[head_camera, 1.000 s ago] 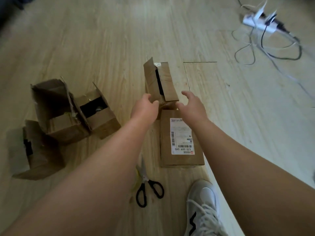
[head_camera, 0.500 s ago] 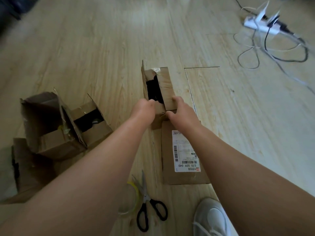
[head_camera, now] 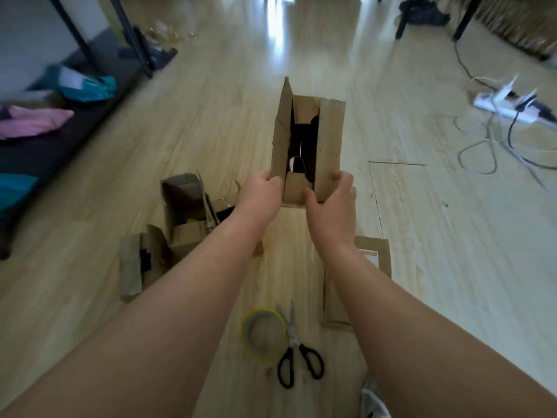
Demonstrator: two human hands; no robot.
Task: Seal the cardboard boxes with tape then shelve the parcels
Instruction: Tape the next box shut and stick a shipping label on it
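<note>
I hold a narrow cardboard box (head_camera: pixel 330 140) up off the floor, its flaps partly open and a dark item showing inside. My left hand (head_camera: pixel 261 197) grips its near left corner and my right hand (head_camera: pixel 333 203) grips its near right corner, thumb on the front flap. Below lie a roll of tape (head_camera: pixel 264 331) and black-handled scissors (head_camera: pixel 297 354). A sealed flat parcel (head_camera: pixel 373 254) lies under my right forearm. At the left stand two more open boxes, one taller (head_camera: pixel 184 212) and one lower (head_camera: pixel 137 262).
A white power strip (head_camera: pixel 509 105) with tangled cables lies on the wooden floor at the right. A dark mat with pink and teal cloth (head_camera: pixel 87 89) and stand legs runs along the left. Chair legs (head_camera: pixel 407 16) stand at the back. My shoe (head_camera: pixel 375 404) shows at the bottom.
Both hands closed on the narrow box and lifted it off the floor toward me. My view has tilted up, so more of the room shows.
</note>
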